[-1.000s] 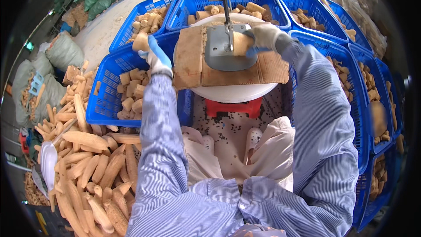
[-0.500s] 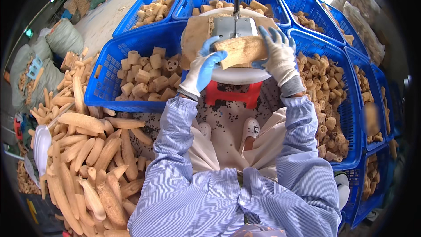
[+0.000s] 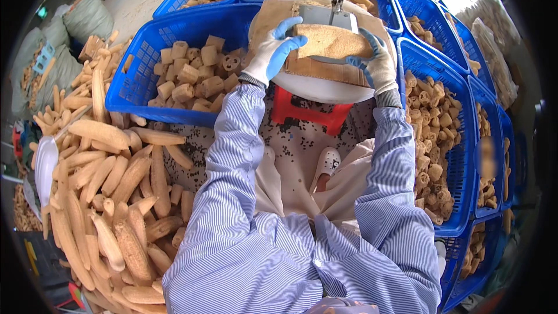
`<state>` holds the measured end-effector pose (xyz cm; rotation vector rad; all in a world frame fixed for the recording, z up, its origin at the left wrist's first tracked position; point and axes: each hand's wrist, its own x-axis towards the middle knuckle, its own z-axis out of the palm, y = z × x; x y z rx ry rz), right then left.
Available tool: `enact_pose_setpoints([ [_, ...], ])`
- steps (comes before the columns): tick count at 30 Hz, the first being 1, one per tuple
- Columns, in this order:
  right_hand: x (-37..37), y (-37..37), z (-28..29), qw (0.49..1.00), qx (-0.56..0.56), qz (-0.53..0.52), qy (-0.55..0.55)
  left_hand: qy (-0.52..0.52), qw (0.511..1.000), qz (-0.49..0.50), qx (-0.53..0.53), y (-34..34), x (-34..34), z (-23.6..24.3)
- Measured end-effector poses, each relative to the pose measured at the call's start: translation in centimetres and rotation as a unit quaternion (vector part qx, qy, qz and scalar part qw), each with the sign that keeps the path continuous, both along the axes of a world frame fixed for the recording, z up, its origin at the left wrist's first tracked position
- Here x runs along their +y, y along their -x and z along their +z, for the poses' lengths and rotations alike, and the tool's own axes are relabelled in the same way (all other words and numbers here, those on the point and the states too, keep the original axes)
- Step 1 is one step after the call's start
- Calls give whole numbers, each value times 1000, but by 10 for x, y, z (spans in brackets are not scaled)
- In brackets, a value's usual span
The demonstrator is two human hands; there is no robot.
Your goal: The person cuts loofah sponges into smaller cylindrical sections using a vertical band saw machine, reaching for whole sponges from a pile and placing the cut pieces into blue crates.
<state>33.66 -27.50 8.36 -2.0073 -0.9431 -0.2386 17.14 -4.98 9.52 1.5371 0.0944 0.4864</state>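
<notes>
Both ends of a tan loofah piece [image 3: 331, 42] are gripped, one in the gloved left hand [image 3: 271, 52], the other in the gloved right hand [image 3: 378, 63]. From where I stand, it's over the cardboard sheet [image 3: 311, 70], near the grey plate [image 3: 321, 15].

Loofah piece [image 3: 332, 42] between gloved fingers [image 3: 282, 52]

One white-and-blue gloved left hand [image 3: 276, 49], one matching right hand [image 3: 378, 61], one hand-held tan fibrous cylinder [image 3: 334, 42], one red plastic stool [image 3: 311, 116] and at least seven blue slotted plastic baskets [image 3: 157, 113] were counted; heaped elongated tan gourds [image 3: 102, 134] proved uncountable.
</notes>
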Motion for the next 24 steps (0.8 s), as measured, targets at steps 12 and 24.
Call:
enact_pose_setpoints([
  [12,10,-7,-8,999,-21,20,-16,40,999,37,-6,-16,10,-17],
  [24,13,-5,-2,1000,11,-7,5,-16,997,73,-35,-30,5,-23],
])
